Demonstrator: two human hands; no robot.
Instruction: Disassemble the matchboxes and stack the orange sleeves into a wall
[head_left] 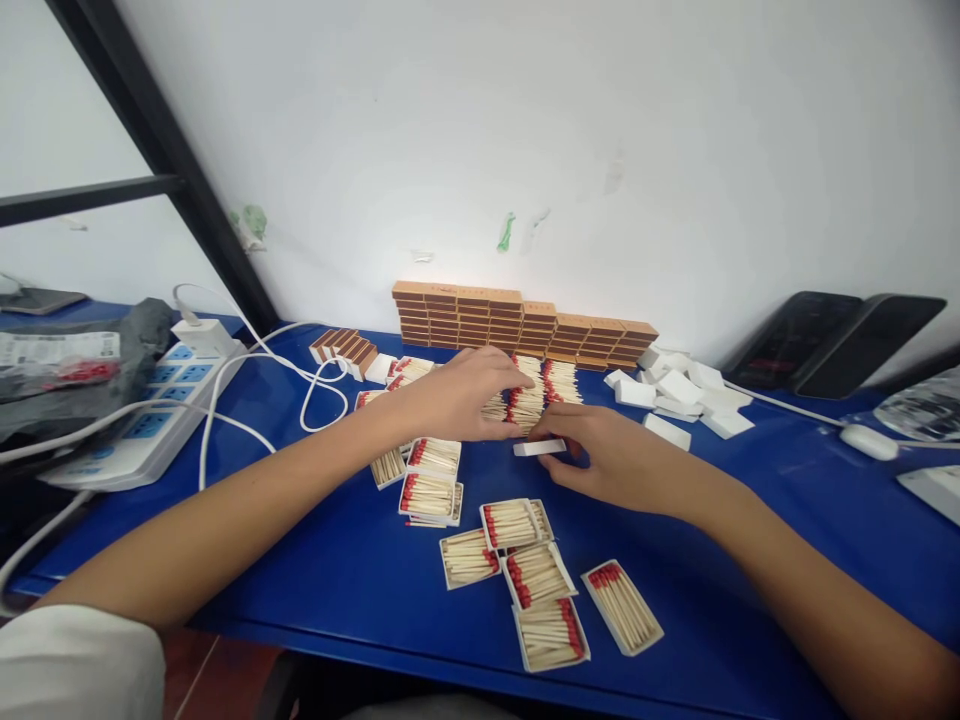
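My left hand (487,392) reaches over loose red-tipped matches (527,400) at the middle of the table. Its thumb and fingers curve around some of these matches, and part of the bunch is hidden beneath the hand. Between the thumb and fingers of my right hand (600,452) is a small white matchbox tray (540,448), held tilted just in front of the match pile; its inside does not show. Nearer me lie several white trays filled with matches, among them one (622,606) set apart at the right and a cluster around another tray (537,575).
Brown matchboxes (465,320) form a stepped row against the wall, with several more (343,350) at its left. White trays (679,390) are heaped at the right. A power strip (161,400) with white cables lies left. Two dark phones (825,345) lean at the right.
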